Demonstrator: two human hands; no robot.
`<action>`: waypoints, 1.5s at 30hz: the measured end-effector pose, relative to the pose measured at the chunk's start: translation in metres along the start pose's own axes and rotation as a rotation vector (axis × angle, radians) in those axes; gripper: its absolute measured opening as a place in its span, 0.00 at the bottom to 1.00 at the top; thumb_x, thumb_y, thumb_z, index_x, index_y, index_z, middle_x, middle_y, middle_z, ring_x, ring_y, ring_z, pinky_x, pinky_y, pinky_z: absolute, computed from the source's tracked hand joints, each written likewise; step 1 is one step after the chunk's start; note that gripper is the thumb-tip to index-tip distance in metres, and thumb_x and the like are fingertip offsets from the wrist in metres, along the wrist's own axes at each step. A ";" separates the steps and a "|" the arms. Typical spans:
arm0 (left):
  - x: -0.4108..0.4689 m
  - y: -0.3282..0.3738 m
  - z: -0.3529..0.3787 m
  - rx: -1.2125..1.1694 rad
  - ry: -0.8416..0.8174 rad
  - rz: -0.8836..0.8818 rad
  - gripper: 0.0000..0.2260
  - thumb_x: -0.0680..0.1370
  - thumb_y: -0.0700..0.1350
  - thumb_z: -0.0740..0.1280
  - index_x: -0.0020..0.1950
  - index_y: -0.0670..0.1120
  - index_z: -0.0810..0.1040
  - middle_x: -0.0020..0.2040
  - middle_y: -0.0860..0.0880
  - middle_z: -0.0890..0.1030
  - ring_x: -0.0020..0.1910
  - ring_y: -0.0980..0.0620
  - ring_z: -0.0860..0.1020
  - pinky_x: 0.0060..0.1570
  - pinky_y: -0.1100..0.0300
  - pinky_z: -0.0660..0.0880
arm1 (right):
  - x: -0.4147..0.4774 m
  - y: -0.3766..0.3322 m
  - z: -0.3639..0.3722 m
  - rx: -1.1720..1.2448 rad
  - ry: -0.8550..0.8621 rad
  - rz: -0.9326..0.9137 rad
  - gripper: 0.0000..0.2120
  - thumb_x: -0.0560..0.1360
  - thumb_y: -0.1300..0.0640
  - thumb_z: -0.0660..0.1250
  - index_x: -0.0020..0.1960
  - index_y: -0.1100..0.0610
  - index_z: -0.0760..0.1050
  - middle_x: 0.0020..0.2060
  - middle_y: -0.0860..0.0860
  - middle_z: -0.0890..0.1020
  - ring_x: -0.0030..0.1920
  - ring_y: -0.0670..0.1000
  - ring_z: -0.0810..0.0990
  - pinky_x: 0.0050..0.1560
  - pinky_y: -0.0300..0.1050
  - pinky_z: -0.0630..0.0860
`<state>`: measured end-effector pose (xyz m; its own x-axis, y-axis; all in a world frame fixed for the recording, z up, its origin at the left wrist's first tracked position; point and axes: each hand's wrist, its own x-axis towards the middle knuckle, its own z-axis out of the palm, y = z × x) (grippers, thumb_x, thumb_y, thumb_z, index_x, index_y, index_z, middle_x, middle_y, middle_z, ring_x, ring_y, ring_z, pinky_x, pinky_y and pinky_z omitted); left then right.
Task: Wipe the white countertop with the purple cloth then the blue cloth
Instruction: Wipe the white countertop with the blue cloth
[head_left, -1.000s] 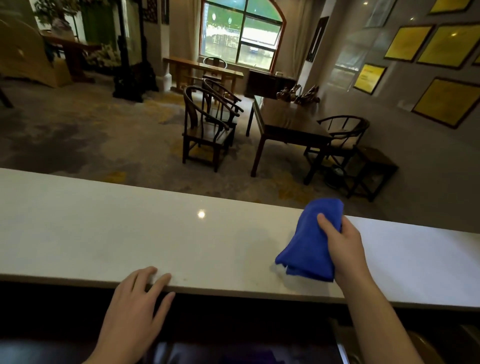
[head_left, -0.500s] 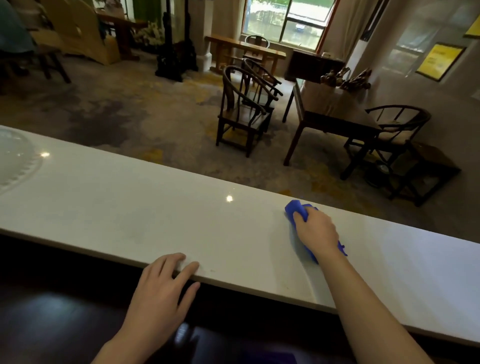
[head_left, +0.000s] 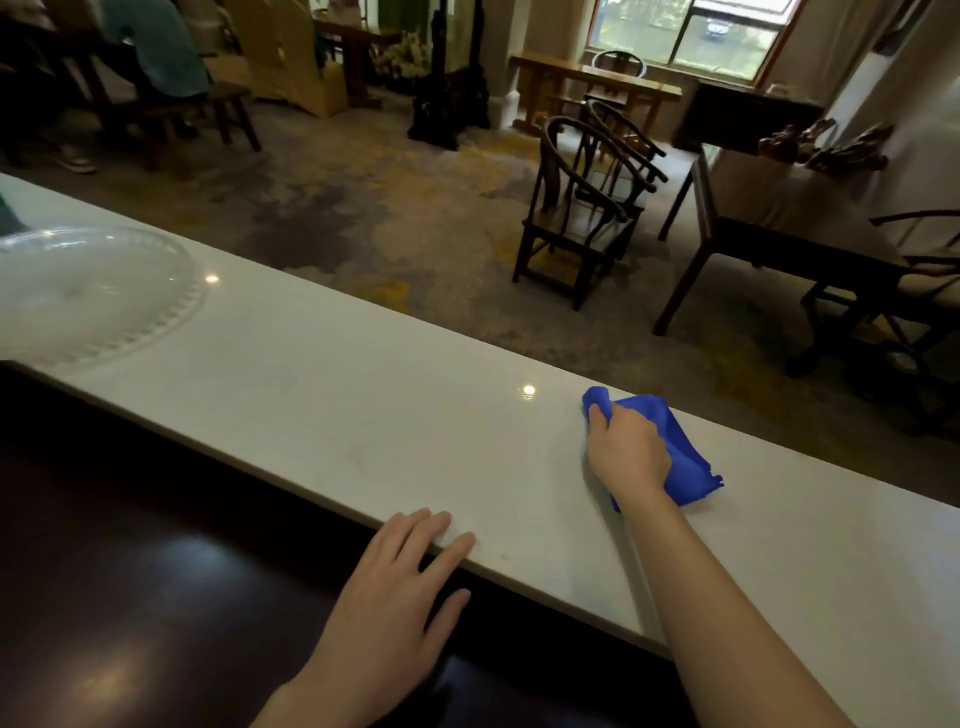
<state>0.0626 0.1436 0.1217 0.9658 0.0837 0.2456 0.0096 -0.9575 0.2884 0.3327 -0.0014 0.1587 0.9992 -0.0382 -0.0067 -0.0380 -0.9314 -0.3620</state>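
The long white countertop (head_left: 363, 415) runs from the left edge to the lower right. My right hand (head_left: 631, 454) presses the crumpled blue cloth (head_left: 680, 447) flat on the counter near its far edge, fingers curled over it. My left hand (head_left: 400, 587) rests with its fingers spread on the counter's near edge and holds nothing. No purple cloth is in view.
A clear glass dish (head_left: 88, 296) sits on the counter at the far left. Beyond the counter are dark wooden chairs (head_left: 582, 213) and a dark table (head_left: 779, 244) on a carpet. A dark glossy surface (head_left: 156, 597) lies below the counter's near edge.
My right hand has pushed the blue cloth down onto the counter and slid it leftward. The view has swung left, bringing the glass dish in. My left hand stays on the edge.
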 end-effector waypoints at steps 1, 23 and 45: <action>0.000 0.000 0.000 -0.003 0.000 -0.002 0.20 0.78 0.55 0.64 0.69 0.51 0.76 0.68 0.49 0.76 0.69 0.46 0.73 0.71 0.52 0.62 | -0.002 -0.012 0.004 0.003 -0.014 -0.032 0.17 0.84 0.48 0.58 0.40 0.57 0.72 0.34 0.54 0.76 0.37 0.53 0.77 0.41 0.53 0.79; 0.004 0.000 -0.005 -0.070 0.012 -0.056 0.18 0.77 0.53 0.65 0.66 0.52 0.74 0.68 0.52 0.73 0.68 0.52 0.70 0.68 0.58 0.67 | -0.096 -0.048 0.030 -0.095 -0.087 -0.691 0.17 0.83 0.43 0.52 0.64 0.45 0.73 0.45 0.51 0.78 0.43 0.53 0.77 0.36 0.48 0.68; 0.003 0.011 -0.009 -0.115 0.012 -0.063 0.26 0.74 0.57 0.58 0.64 0.42 0.79 0.64 0.41 0.77 0.64 0.41 0.74 0.66 0.47 0.71 | -0.104 0.176 -0.057 -0.175 0.172 0.049 0.20 0.84 0.45 0.51 0.62 0.54 0.76 0.43 0.52 0.81 0.37 0.51 0.76 0.31 0.45 0.67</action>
<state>0.0629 0.1358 0.1335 0.9612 0.1460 0.2342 0.0392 -0.9122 0.4078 0.2213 -0.1822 0.1482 0.9808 -0.1317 0.1435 -0.1019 -0.9748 -0.1984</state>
